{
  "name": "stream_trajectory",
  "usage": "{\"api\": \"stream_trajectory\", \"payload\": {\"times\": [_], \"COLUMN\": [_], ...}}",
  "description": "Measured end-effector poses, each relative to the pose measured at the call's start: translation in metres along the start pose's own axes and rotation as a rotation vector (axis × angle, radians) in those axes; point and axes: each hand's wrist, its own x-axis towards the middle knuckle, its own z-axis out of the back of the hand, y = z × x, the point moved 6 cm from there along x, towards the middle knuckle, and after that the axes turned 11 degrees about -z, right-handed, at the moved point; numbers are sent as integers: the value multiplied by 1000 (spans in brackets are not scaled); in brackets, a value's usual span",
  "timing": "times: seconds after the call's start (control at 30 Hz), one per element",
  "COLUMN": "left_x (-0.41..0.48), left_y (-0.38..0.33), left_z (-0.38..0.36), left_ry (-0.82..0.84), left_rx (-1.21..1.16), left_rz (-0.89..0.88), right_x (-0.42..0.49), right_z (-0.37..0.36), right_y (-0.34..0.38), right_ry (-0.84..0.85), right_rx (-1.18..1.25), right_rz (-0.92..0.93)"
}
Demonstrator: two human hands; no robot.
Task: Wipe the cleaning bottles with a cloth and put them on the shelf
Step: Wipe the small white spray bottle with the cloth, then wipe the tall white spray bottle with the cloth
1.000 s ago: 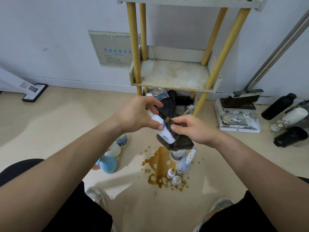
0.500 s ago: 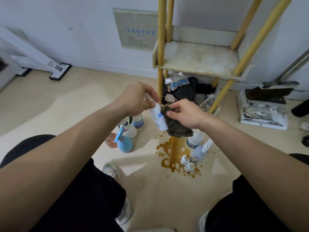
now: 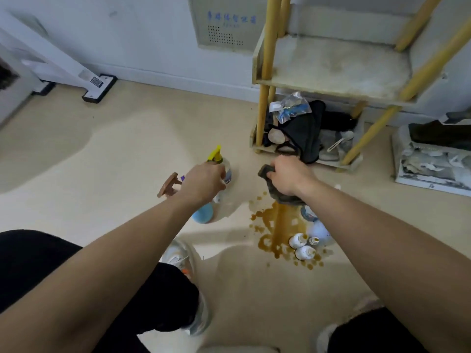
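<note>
Left hand [image 3: 202, 186]: it is reaching down over a group of spray bottles on the floor. The fingers are bending downward, but the back of the hand is hiding them, so I cannot tell whether they are grasping anything.
Right hand [image 3: 289, 177]: it is gripping the dark cloth [image 3: 283, 197] tightly in the fist. The cloth is hanging down from the fist, above the edge of the brown spill [image 3: 279, 222].
Yellow-trigger bottle [image 3: 226, 169]: it is standing upright on the floor, just behind the left hand's fingers.
Brown trigger head [image 3: 168, 186]: it is showing just to the left of the left wrist.
Blue bottle [image 3: 204, 216]: it is standing on the floor, partly under the left forearm.
Small white bottles [image 3: 297, 240]: they are standing close together in the spill, beside the right forearm.
Wooden shelf [image 3: 331, 64]: it is standing against the wall, behind the right hand. Its lowest board is carrying a dark bag [image 3: 303, 131] and a plastic pouch [image 3: 290, 108].
</note>
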Motion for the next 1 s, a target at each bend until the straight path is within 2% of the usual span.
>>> {"api": "stream_trajectory", "payload": {"times": [0.33, 0.73, 1.0], "left_x": [78, 96, 92], "left_y": [6, 18, 2], "left_z": [-87, -128, -106], "left_ry": [166, 191, 201], "left_rx": [308, 395, 553], "left_rz": [-190, -138, -158], "right_x": [50, 56, 32], "right_z": [-63, -80, -44], "right_y": [-47, -65, -65], "right_ry": [36, 62, 19], "right_rx": [211, 375, 422], "right_rz": [-43, -20, -8]}}
